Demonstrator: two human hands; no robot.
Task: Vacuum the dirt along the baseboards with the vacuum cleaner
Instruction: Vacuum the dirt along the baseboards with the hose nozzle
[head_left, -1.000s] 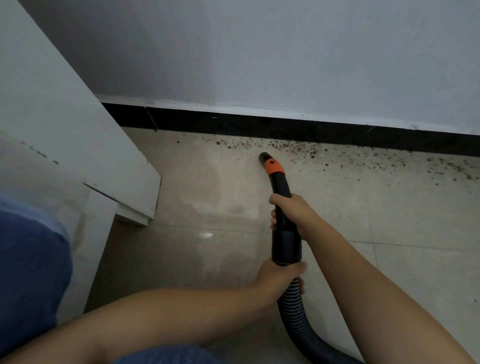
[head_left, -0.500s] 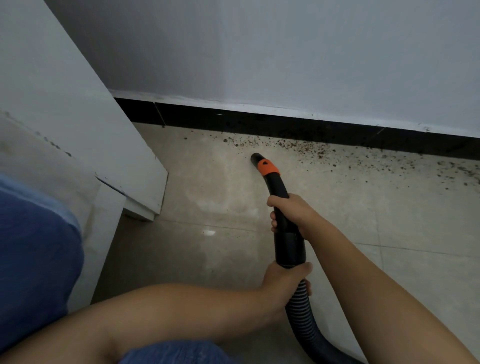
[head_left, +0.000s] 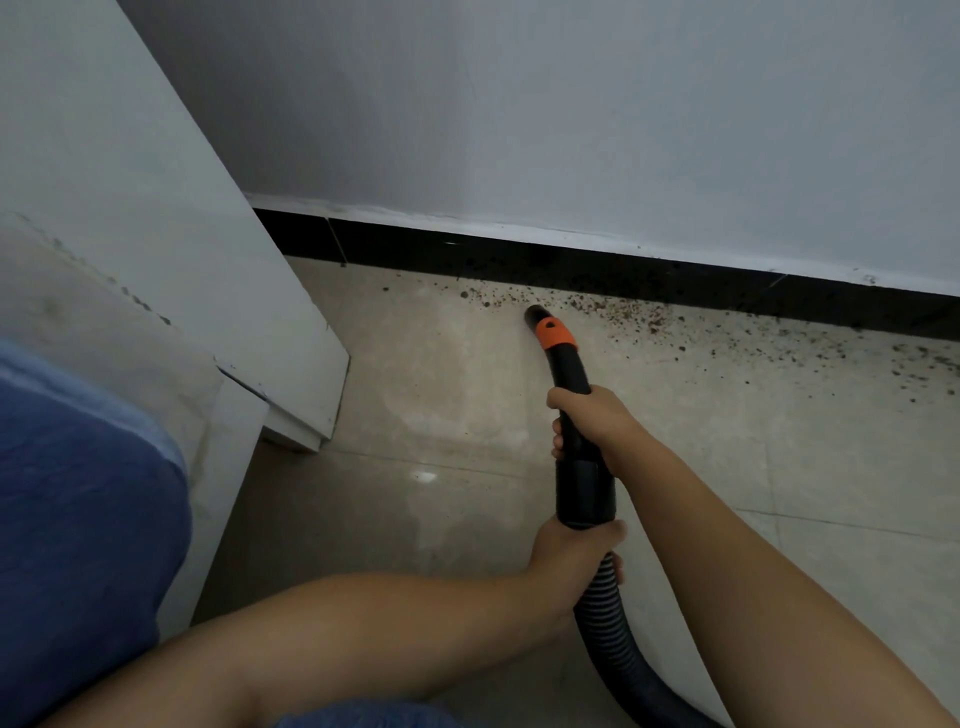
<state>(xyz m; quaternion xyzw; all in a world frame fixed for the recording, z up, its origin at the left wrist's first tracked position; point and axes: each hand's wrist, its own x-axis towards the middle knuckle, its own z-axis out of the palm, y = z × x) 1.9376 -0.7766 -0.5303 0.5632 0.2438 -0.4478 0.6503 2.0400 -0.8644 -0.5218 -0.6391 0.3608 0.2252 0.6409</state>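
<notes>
A black vacuum hose (head_left: 585, 488) with an orange collar ends in a nozzle (head_left: 536, 315) that rests on the floor just short of the black baseboard (head_left: 623, 273). Brown dirt specks (head_left: 639, 317) lie scattered along the baseboard, mostly right of the nozzle, with a few to its left. My right hand (head_left: 597, 421) grips the rigid black tube behind the collar. My left hand (head_left: 574, 558) holds the hose lower down, where the ribbed part begins.
A white cabinet panel (head_left: 218, 312) slants in from the left, its bottom corner near the floor left of the nozzle. A grey wall (head_left: 571, 130) rises above the baseboard. Beige floor tiles (head_left: 441, 405) lie underneath. Blue cloth (head_left: 78, 493) fills the lower left.
The nozzle has slid left along the baseboard line and closer to the dirt at the wall. Both hands kept their grip on the hose.
</notes>
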